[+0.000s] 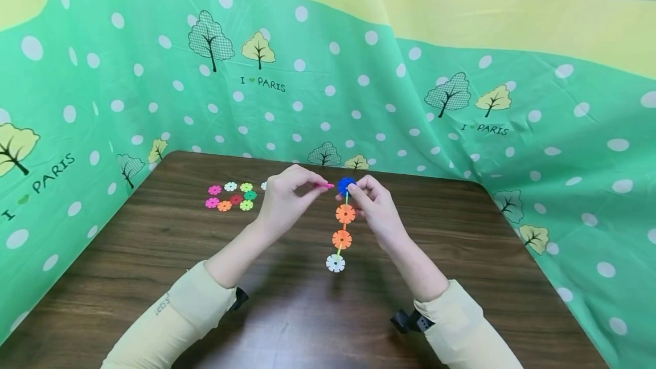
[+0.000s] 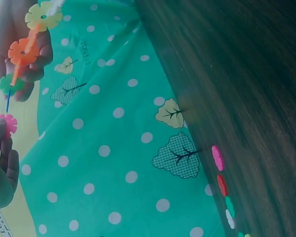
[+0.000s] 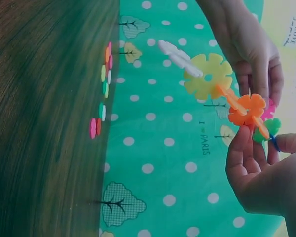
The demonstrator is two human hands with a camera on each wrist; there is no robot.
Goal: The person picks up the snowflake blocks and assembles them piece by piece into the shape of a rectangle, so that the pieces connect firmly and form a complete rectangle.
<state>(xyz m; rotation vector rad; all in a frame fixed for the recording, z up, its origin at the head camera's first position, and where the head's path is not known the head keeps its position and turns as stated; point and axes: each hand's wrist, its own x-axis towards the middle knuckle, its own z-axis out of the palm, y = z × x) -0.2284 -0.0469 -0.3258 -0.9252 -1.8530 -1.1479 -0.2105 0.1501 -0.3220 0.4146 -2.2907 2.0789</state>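
The left hand (image 1: 289, 192) pinches a pink flower disc (image 2: 11, 126) between thumb and fingers, just left of the blue flower disc (image 1: 345, 184) that the right hand (image 1: 381, 209) grips with its fingers closed. Blue, green, orange, yellow and white pieces are already slotted into a chain (image 1: 345, 214), which hangs down towards the near side. The pink one seems not yet joined, though contact is hard to judge from the wrist views. Loose discs (image 1: 224, 206) remain unattached at far left on the wooden table (image 1: 287, 300).
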